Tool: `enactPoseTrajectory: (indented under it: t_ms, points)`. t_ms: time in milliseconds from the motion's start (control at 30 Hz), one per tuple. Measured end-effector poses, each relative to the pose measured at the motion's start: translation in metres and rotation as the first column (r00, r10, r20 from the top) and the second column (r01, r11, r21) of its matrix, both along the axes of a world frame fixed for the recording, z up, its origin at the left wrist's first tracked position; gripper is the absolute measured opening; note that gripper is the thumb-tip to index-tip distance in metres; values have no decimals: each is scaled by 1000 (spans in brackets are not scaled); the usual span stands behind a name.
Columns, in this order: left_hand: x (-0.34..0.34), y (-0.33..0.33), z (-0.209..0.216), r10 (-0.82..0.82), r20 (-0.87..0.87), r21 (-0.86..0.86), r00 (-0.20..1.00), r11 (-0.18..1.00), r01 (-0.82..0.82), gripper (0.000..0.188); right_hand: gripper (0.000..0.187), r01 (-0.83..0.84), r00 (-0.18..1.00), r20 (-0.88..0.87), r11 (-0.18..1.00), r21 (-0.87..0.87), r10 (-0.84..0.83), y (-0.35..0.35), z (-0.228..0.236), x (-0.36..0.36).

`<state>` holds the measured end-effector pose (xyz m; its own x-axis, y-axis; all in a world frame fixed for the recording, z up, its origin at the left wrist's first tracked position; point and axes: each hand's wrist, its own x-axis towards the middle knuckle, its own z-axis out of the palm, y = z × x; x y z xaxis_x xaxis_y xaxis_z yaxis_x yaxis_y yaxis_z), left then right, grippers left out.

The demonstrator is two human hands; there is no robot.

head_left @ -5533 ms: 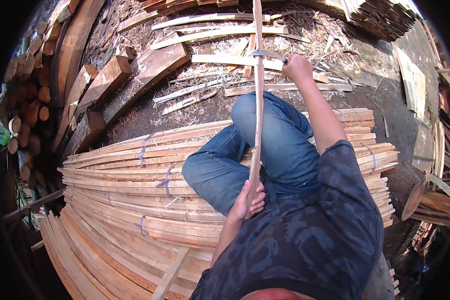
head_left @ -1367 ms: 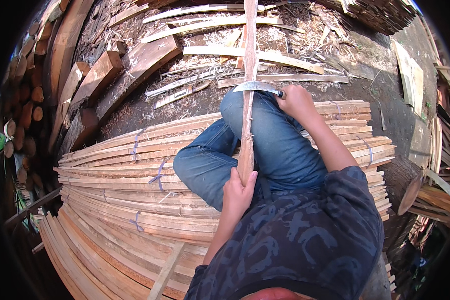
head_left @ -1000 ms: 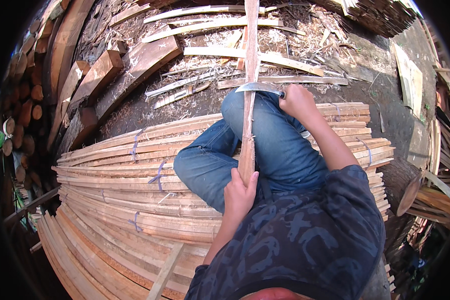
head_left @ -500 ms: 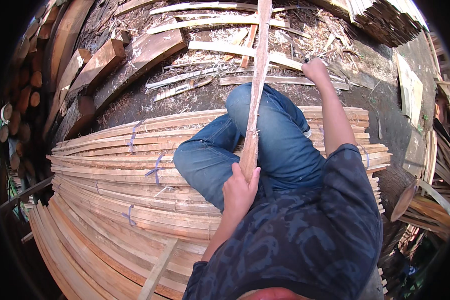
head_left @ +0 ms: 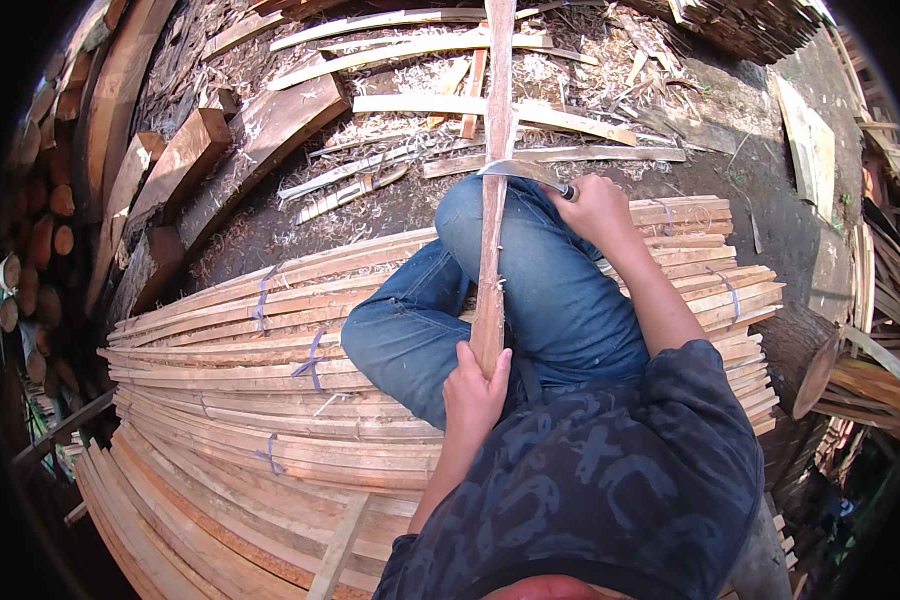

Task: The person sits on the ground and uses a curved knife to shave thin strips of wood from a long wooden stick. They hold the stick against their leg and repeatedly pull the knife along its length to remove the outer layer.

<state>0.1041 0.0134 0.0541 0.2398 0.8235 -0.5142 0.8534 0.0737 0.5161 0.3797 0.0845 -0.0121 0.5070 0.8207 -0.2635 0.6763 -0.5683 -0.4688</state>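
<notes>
Right hand [head_left: 595, 205] pulled knife [head_left: 520, 172] back to knee | left hand [head_left: 473, 392] grips slat [head_left: 493, 200] end

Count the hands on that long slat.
1. The left hand grips the slat at its near end; the right hand holds a blade laid against it farther up.

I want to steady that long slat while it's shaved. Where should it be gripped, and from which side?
Probably at its near end, from below and behind, as the left hand does now. The slat runs lengthwise away over the knee, and the blade in the right hand crosses it farther up, so the near end stays clear.
</notes>
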Motion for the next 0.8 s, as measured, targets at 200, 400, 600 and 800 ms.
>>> enactPoseTrajectory:
  t_ms: [200,400,600,800]
  points:
    - [-6,0,-7,91,282,-50,955,996,-80,33,27,-71,994,80,997,7,70,14,-5,3]
    - [-5,-3,-5,92,240,-37,966,996,-86,43,18,-141,966,218,990,4,137,27,-7,19]
    - [-2,2,-1,72,229,-21,971,997,-69,43,18,-104,967,236,994,35,93,49,-16,36]
    - [6,10,1,72,228,41,971,996,-83,38,20,-131,949,298,988,83,101,71,-32,48]
